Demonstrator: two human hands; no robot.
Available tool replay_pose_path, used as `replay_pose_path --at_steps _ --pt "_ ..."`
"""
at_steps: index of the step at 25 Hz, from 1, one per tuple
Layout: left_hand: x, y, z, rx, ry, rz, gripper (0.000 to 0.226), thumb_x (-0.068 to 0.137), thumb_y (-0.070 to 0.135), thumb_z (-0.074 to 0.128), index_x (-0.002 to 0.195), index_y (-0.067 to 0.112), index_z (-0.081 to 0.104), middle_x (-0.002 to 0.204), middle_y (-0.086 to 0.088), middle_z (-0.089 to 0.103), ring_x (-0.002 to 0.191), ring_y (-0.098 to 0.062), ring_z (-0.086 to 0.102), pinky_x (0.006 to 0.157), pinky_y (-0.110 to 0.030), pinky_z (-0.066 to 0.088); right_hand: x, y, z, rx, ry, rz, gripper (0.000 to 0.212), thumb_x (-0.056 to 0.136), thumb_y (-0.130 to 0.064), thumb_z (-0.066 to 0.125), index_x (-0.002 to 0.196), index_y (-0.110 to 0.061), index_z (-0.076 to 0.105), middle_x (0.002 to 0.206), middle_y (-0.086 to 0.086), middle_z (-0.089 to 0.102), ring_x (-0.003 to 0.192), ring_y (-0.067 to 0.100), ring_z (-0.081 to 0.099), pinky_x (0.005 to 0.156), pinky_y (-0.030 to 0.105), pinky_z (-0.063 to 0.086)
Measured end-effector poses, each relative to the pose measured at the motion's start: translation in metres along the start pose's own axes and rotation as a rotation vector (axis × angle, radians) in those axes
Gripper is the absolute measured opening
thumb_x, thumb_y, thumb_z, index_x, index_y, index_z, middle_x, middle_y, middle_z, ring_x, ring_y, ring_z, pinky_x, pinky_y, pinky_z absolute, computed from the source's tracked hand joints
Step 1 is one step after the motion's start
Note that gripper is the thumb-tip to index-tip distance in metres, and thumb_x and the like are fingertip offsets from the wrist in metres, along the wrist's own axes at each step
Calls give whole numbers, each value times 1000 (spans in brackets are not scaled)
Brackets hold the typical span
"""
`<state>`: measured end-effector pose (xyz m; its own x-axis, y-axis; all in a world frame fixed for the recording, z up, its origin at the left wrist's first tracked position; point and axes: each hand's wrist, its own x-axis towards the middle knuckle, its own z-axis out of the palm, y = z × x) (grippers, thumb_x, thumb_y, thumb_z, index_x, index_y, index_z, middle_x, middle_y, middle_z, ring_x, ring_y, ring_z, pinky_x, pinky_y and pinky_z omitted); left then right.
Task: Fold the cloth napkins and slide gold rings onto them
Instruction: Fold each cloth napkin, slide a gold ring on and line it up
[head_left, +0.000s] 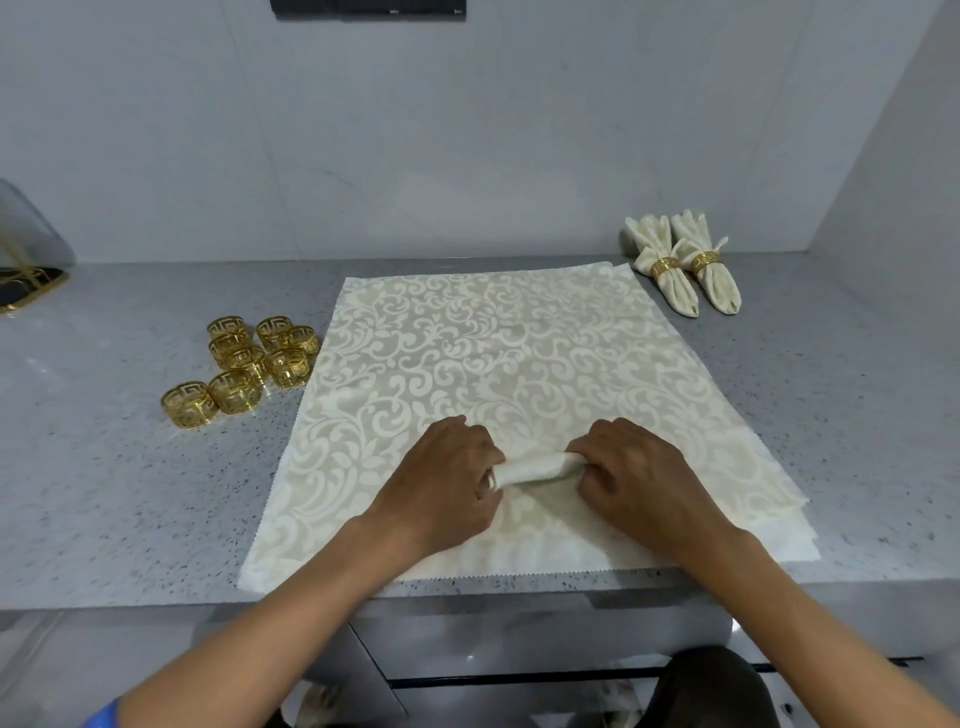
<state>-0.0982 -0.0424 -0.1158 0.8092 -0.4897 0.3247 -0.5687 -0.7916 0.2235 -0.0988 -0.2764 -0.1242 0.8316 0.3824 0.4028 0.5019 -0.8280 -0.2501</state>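
Observation:
A cream damask napkin (498, 358) lies spread flat on the grey speckled counter (130, 467), on top of more napkins whose edges show at the lower right. Its middle is gathered into a raised fold (535, 467) between my hands. My left hand (441, 483) pinches the left end of that fold and my right hand (639, 478) pinches the right end. Several loose gold rings (244, 369) sit in a cluster left of the napkin. At the back right lie two finished napkins (685, 265), each with a gold ring on it.
The counter's front edge runs just below the napkin, with a drawer front under it. A grey wall closes the back and the right side. A dark gold-rimmed tray (26, 291) and a clear cover stand at the far left.

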Motion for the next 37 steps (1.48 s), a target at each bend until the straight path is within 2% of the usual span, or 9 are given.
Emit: replay_pose_path --at_steps 3,8,10,12,15,17,20,25,37 --pt "19 12 -48 -310 -152 -312 31 71 25 64 55 12 40 52 -5 43 50 -18 41 53 -35 36 14 -14 -27 282 -8 185 17 79 -5 58 80 -21 65 69 -11 60 64 8 52 56 24 39" --pt "54 0 -77 -969 -587 -824 9 78 4 69 81 7 77 86 -15 74 82 -30 70 83 -43 56 40 -21 -39 213 -136 372 25 91 -14 45 96 -21 69 99 -5 71 90 16 62 80 35 51" --pt "55 -4 -59 -916 -670 -916 30 78 3 68 108 -2 71 101 -17 73 93 -32 71 91 -45 53 28 -31 -12 191 -314 280 44 105 -29 29 145 -19 44 152 -5 41 138 15 38 117 31 25" --pt "55 -13 -49 -920 -700 -962 41 77 6 69 118 0 66 109 -18 72 102 -33 69 92 -44 53 20 -37 13 109 -405 200 63 101 -50 7 157 -22 12 164 -7 7 150 8 4 120 25 -2" --pt "57 -20 -45 -889 -621 -910 32 76 10 72 106 4 69 102 -15 74 98 -32 71 89 -43 55 18 -35 30 -38 -341 212 88 80 -56 -17 157 -22 8 165 -4 3 151 10 -2 121 29 -5" --pt "51 -11 -39 -478 -426 -707 22 76 19 71 96 10 67 95 -7 72 93 -27 69 77 -34 54 18 -35 34 -89 -301 214 88 80 -54 -18 157 -20 8 165 -3 4 151 12 -1 121 30 -4" --pt "21 17 -6 243 -100 -110 49 92 25 50 138 8 47 145 -10 47 139 -27 38 116 -39 27 17 -39 37 -134 -298 204 89 81 -53 -23 158 -19 7 165 -2 4 152 12 0 122 31 -3" --pt "-5 -5 17 8 -380 -138 70 101 57 15 156 22 -5 161 10 -17 146 0 -20 119 -25 -11 9 -18 25 -151 -361 316 68 98 -53 -5 157 -20 -2 165 -4 -5 151 10 -7 122 32 -6" --pt "4 -19 5 127 -482 -15 92 87 78 13 157 22 -9 163 10 -15 147 -2 -18 122 -38 -6 3 -43 19 -26 -422 209 66 98 -51 1 157 -23 -6 164 -8 -13 146 1 -18 119 25 -14"
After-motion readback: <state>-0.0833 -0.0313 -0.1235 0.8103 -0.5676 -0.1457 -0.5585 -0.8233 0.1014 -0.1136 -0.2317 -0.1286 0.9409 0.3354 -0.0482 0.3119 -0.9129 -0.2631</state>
